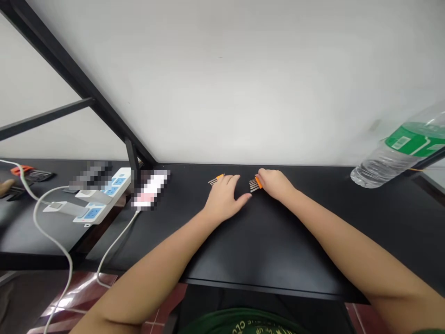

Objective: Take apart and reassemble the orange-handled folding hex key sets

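Note:
My right hand (275, 183) is closed on the end of an orange holder (258, 182). Several thin metal rods (255, 185) stick out of it toward the left, and the fingers hide its far end. My left hand (225, 197) lies low over the black table (264, 250) with its thumb spread away from the fingers. Just beyond its fingertips is a second orange holder (220, 177) with thin metal rods, partly covered by the fingers. Whether the left fingers touch it, I cannot tell.
To the left, a phone (150, 190) is plugged into a white cable (116, 243). A white power strip (102, 197) with chargers stands by the black frame post (132, 160). A large water bottle (392, 150) with a green label leans at the right.

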The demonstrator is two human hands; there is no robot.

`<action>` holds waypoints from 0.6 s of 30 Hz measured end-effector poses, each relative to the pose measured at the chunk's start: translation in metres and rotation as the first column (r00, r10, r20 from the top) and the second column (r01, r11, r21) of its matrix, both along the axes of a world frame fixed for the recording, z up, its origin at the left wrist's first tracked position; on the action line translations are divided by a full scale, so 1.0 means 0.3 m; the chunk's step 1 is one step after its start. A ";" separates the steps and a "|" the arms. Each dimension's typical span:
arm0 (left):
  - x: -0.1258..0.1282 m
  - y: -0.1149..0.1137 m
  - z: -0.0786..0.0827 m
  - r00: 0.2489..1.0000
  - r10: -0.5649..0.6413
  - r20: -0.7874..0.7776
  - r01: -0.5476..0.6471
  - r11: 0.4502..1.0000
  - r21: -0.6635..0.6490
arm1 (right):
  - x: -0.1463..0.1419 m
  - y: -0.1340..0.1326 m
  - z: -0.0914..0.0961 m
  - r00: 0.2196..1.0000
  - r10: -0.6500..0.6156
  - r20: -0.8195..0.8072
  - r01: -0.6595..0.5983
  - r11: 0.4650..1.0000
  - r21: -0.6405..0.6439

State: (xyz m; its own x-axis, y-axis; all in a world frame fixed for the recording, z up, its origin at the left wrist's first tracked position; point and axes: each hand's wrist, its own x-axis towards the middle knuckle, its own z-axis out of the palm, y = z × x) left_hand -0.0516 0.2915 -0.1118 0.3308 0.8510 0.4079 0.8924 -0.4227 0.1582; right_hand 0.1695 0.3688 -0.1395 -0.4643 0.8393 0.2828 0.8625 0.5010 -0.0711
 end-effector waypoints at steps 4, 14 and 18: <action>0.056 -0.027 -0.013 0.994 0.009 0.106 0.005 0.990 -0.140 | -0.051 -0.050 0.015 0.997 0.067 -0.044 -0.065 0.996 0.060; 0.050 -0.010 -0.016 0.979 0.040 0.198 -0.019 0.994 -0.108 | -0.123 -0.119 0.030 0.863 0.157 -0.480 -0.176 0.984 0.004; 0.041 -0.002 -0.018 0.973 0.020 0.231 0.004 0.994 -0.105 | -0.127 -0.125 0.020 0.834 0.162 -0.527 -0.221 0.974 -0.051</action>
State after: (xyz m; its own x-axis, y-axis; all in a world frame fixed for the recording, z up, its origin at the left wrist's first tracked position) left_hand -0.0392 0.2908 -0.1172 0.2306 0.8950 0.3818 0.8296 -0.3859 0.4036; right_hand 0.1313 0.3313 -0.1334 -0.4302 0.7874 0.4414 0.5727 0.6160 -0.5408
